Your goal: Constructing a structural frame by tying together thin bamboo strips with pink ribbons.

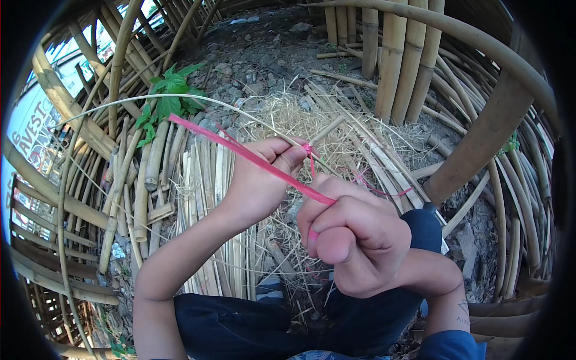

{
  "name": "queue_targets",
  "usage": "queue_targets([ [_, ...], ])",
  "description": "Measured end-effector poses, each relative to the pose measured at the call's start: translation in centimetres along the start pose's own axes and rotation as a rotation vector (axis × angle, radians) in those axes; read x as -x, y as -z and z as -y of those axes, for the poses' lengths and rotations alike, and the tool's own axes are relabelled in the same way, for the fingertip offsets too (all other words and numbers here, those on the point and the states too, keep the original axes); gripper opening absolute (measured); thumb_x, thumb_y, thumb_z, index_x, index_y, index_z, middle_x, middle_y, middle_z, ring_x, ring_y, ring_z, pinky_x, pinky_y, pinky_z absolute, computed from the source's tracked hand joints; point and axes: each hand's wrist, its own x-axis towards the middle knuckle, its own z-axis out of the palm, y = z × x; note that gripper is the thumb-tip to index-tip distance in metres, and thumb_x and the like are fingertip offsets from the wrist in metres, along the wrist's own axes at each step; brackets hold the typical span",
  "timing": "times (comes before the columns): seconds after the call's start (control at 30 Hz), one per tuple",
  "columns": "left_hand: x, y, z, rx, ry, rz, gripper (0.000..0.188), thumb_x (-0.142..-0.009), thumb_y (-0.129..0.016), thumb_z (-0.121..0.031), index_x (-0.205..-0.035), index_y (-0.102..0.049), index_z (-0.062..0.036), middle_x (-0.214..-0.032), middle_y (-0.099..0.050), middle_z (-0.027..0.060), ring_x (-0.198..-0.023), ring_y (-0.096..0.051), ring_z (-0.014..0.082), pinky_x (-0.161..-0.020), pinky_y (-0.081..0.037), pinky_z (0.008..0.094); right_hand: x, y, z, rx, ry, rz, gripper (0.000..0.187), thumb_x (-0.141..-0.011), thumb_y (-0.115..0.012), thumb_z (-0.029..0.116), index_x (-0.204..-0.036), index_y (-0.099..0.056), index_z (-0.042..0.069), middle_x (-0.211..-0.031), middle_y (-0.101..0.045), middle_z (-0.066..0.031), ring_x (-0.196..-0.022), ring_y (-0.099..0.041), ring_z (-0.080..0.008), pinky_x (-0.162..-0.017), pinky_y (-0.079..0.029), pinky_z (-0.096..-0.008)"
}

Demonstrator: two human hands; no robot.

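Head view: the bare left hand [255, 177] has its fingers pinching a long, thin, pale bamboo strip [225, 106] beside a small bright-pink knot [308, 149], where the strip meets a short bamboo stick [329, 129]. The bare right hand [366, 231] is curled, its fingers pressed around a flat, shiny pink plastic ribbon [249, 156] that slants across the left hand. Below lie pale split bamboo slats [225, 255] and straw-coloured shavings [282, 114].

ribbon [264, 164]: pink | thin strip [180, 95]: pale tan | trousers [234, 324]: dark blue | leafy plant [171, 107]: green
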Motion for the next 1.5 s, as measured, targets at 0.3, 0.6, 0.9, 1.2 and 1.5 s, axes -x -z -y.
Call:
queue_targets([
  [0.3, 0.4, -0.3, -1.2, 0.057, 0.084, -0.010, 0.017, -0.096, -0.056, -0.010, -0.098, -0.069, 0.0001, -0.064, -0.053, -0.0037, -0.056, -0.041, 0.0023, -0.049, -0.034, 0.0201, 0.8, -1.2, -0.9, 0.096, 0.194, 0.066, 0.029, -0.089, -0.066, 0.020, -0.080, -0.056, -0.005, -0.078, -0.055, -0.0133, -0.060, -0.050, -0.0234, -0.057, -0.036, -0.0345],
  [0.6, 0.8, -0.8, -1.3, 0.013, 0.066, 0.033, 0.017, -0.094, -0.053, -0.001, -0.097, -0.068, 0.0052, -0.066, -0.055, -0.0010, -0.058, -0.044, 0.0041, -0.052, -0.036, 0.0201, 1.1, -0.9, -0.6, 0.113, 0.218, 0.107, 0.028, -0.089, -0.065, 0.023, -0.083, -0.055, -0.002, -0.081, -0.056, -0.0124, -0.065, -0.051, -0.0226, -0.061, -0.041, -0.0370],
  [0.9, 1.0, 0.8, 0.4, 0.033, -0.055, 0.128, 0.014, -0.097, -0.053, -0.010, -0.101, -0.058, 0.0026, -0.083, -0.061, 0.0036, -0.068, -0.053, 0.0064, -0.059, -0.042, 0.0210, 0.0, 2.3, -1.5, -0.039, 0.094, -0.213, 0.030, -0.101, -0.046, 0.024, -0.089, -0.056, -0.002, -0.087, -0.058, -0.0133, -0.077, -0.059, -0.0150, -0.073, -0.049, -0.0310],
  [1.2, 1.0, 0.4, 3.1, 0.082, -0.392, 0.062, 0.006, -0.092, -0.057, -0.002, -0.095, -0.054, 0.0021, -0.090, -0.059, 0.0088, -0.081, -0.055, 0.0108, -0.075, -0.046, 0.0241, 3.6, -2.7, -2.4, 0.863, 0.360, 0.091, 0.022, -0.082, -0.066, 0.031, -0.080, -0.062, 0.009, -0.090, -0.060, -0.0001, -0.078, -0.051, -0.0185, -0.078, -0.041, -0.0392],
  [1.5, 0.7, 1.8, 0.7, 0.033, -0.151, 0.269, 0.019, -0.097, -0.055, -0.017, -0.098, -0.062, 0.0006, -0.094, -0.062, 0.0031, -0.078, -0.052, 0.0055, -0.071, -0.043, 0.0215, 5.1, -3.2, -3.4, 1.073, 0.404, 0.319, 0.014, -0.079, -0.067, 0.027, -0.078, -0.064, 0.013, -0.098, -0.056, -0.0004, -0.090, -0.047, -0.0153, -0.072, -0.037, -0.0355],
])
